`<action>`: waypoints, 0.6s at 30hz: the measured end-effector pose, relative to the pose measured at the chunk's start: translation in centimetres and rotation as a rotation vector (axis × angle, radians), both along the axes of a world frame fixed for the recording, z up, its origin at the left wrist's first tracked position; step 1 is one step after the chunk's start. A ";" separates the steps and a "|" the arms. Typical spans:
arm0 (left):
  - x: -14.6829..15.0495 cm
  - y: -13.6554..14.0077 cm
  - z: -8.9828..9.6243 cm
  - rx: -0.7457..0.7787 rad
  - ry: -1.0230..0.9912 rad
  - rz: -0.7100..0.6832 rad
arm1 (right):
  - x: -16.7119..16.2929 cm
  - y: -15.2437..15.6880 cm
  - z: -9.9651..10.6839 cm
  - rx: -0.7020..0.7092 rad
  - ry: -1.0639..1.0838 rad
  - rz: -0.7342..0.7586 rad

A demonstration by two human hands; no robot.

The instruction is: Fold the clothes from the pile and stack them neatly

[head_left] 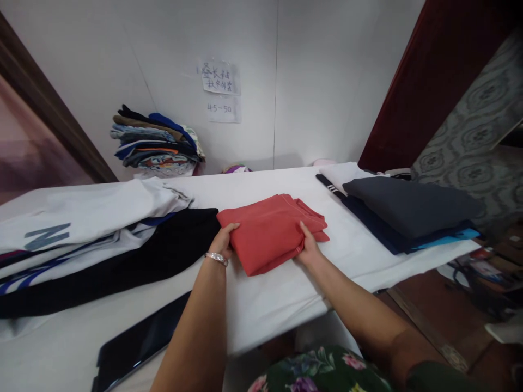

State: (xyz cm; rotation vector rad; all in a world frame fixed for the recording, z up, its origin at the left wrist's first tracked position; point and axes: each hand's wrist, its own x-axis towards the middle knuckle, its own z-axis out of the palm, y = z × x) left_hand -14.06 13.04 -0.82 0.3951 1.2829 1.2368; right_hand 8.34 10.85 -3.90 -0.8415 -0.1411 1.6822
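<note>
A folded red garment (269, 228) lies in the middle of the white-covered table, with loose layers at its right end. My left hand (224, 241), with a silver bracelet at the wrist, grips its left edge, thumb on top and fingers out of sight underneath. On the near right edge my right hand (309, 247) has the same hold, thumb over the cloth. Just left of the red garment lies a black garment (163, 256), beside a pile of white clothes (93, 209).
A dark tablet-like device (143, 337) lies near the front left. Folded dark clothes (408, 209) are stacked at the right. A tall clothes stack (157, 144) stands at the back left against the wall, where paper signs (222, 79) hang. The table's front edge (281, 332) is close to me.
</note>
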 end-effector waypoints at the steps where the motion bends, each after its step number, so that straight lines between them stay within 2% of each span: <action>1: 0.0 0.0 0.0 -0.006 -0.005 0.001 | -0.1 0.1 0.2 -0.016 0.000 -0.004; 6: -0.4 0.1 0.0 -0.024 -0.025 -0.017 | -0.5 0.9 1.3 -0.056 -0.088 -0.052; 10: -0.7 0.2 0.0 -0.051 -0.024 -0.022 | -0.4 1.8 1.8 -0.010 -0.123 -0.084; 14: -0.3 0.1 -0.1 0.029 -0.072 -0.013 | -0.1 2.9 3.0 0.041 -0.109 -0.109; 18: 0.1 0.3 -1.1 0.075 -0.095 0.069 | 0.1 4.4 4.8 0.040 -0.068 -0.089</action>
